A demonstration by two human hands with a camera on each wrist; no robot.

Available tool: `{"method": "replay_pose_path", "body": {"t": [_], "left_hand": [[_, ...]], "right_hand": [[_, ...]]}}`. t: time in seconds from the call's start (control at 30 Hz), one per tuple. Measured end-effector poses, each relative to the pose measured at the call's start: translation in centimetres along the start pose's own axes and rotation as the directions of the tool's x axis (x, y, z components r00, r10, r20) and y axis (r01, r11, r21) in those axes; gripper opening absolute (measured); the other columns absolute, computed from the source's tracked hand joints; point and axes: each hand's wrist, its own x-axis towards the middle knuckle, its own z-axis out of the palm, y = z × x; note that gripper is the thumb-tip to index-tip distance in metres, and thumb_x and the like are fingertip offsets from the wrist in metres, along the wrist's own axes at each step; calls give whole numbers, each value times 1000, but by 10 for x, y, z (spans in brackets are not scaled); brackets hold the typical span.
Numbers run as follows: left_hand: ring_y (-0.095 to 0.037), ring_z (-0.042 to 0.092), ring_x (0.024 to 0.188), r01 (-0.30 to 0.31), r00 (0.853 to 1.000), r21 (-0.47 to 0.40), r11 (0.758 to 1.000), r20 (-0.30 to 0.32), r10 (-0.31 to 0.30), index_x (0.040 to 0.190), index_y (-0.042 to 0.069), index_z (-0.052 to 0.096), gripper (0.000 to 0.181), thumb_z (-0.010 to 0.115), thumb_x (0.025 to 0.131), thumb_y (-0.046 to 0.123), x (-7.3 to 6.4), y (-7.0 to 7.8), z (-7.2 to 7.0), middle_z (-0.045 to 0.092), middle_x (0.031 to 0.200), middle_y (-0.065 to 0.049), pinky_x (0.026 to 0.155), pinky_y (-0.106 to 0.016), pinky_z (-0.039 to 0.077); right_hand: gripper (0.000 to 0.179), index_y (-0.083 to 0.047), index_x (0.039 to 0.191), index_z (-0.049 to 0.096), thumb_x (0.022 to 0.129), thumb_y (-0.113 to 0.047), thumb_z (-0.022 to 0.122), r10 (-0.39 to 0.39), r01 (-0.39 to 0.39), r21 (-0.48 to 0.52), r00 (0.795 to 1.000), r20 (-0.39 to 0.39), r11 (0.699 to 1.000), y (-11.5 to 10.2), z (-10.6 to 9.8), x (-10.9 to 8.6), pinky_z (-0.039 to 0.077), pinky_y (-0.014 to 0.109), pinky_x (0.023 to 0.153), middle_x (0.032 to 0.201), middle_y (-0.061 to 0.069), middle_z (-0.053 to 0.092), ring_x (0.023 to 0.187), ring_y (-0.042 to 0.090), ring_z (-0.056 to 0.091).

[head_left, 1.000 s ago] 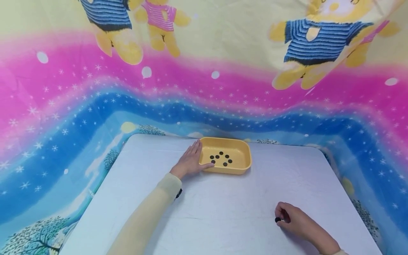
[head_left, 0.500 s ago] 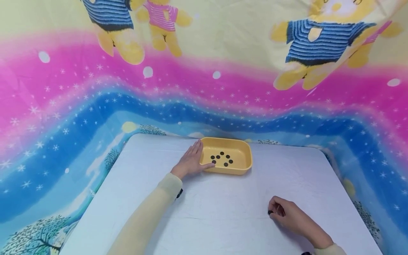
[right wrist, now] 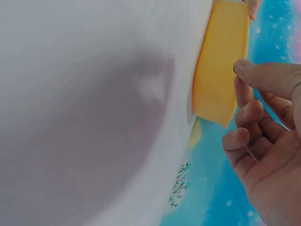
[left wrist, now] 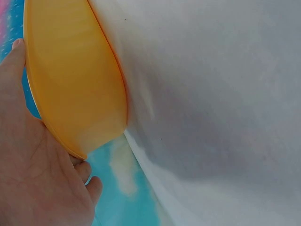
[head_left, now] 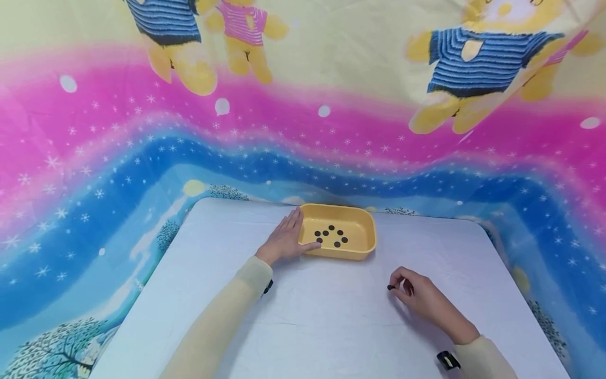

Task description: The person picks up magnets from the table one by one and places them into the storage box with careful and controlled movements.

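Observation:
A yellow rectangular tub (head_left: pixel 355 231) stands at the far middle of the white table, with several small black round pieces (head_left: pixel 331 228) lying spread over its floor. My left hand (head_left: pixel 281 239) rests on the tub's left end, its fingers straight along that side and the thumb over the front rim. To the right of the tub and nearer to me, my right hand (head_left: pixel 418 295) pinches one black round piece (head_left: pixel 390 287) between thumb and forefinger, above the table. In the right wrist view only a sliver of this piece shows at the thumb tip.
The white tabletop (head_left: pixel 322 326) spreads in front of the tub. Behind the tub and along both sides hangs a patterned cloth (head_left: pixel 293 142) with bears and snowflakes. A black wrist strap (head_left: pixel 448 360) shows at the right sleeve.
My right hand has moved forward and to the left, towards the tub, carrying the black round piece in its pinch. The left hand stays on the tub.

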Motion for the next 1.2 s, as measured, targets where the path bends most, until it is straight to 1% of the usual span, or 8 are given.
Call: {"method": "replay_pose_path", "body": {"t": [0.17,0.3,0.47,0.6,0.67,0.83,1.03,1.2], "left_hand": [[-23,-7,167,-2,1000,6,1000,1,2,172,5,-1,121,55,96,81,2,-1,1,-12,180,-9,135,-39,-1],[-24,-6,167,-4,1000,27,1000,1,4,172,4,0,123,51,95,85,2,-1,1,-10,181,-11,135,-40,0],[-24,-6,167,1,1000,32,999,7,-1,172,3,0,125,49,94,87,2,-1,1,-7,181,-13,135,-39,0],[-23,-7,167,8,1000,26,1000,8,-8,172,4,-1,126,49,93,88,2,-2,1,-8,181,-12,135,-39,-1],[-23,-7,167,9,1000,24,1000,6,-10,172,4,-1,125,49,93,88,2,-2,1,-8,181,-12,135,-39,-1],[-23,-6,167,9,1000,23,1000,3,-9,172,3,0,124,51,94,85,1,-2,1,-7,181,-12,135,-38,0],[-23,-6,167,7,1000,18,1000,0,-7,172,3,1,123,52,95,84,0,-1,0,-8,181,-12,135,-38,0],[-22,-7,167,15,1000,10,1000,2,-15,172,4,1,122,54,95,83,1,-2,0,-10,181,-10,135,-38,-1]], "right_hand": [[28,-20,102,65,93,2,81,-52,51,-16,997,-57,999,-6,-3,17,49,24,63,95,-11,67,75,6,53],[25,-20,104,66,95,-1,80,-62,62,-6,996,-68,998,-12,-6,33,50,25,64,96,-11,69,77,10,54],[22,-19,105,66,97,-5,80,-85,86,5,992,-94,996,-18,-8,55,49,26,63,94,-9,67,76,14,54],[21,-19,105,66,97,-6,80,-114,118,26,986,-125,993,-23,-6,74,48,25,63,94,-7,67,74,14,54],[20,-18,105,67,97,-5,80,-130,138,53,983,-132,989,-25,-5,85,47,26,63,95,-6,68,74,14,54],[17,-16,105,68,98,-6,80,-147,160,114,982,-118,981,-33,0,111,46,26,61,94,-2,69,72,15,53],[13,-15,105,68,99,-9,79,-116,126,161,991,-70,979,-40,8,139,47,27,61,94,0,67,72,19,55],[12,-7,107,69,100,-8,78,-107,110,181,994,-25,977,-38,19,161,51,28,66,99,3,69,77,19,58]]}}
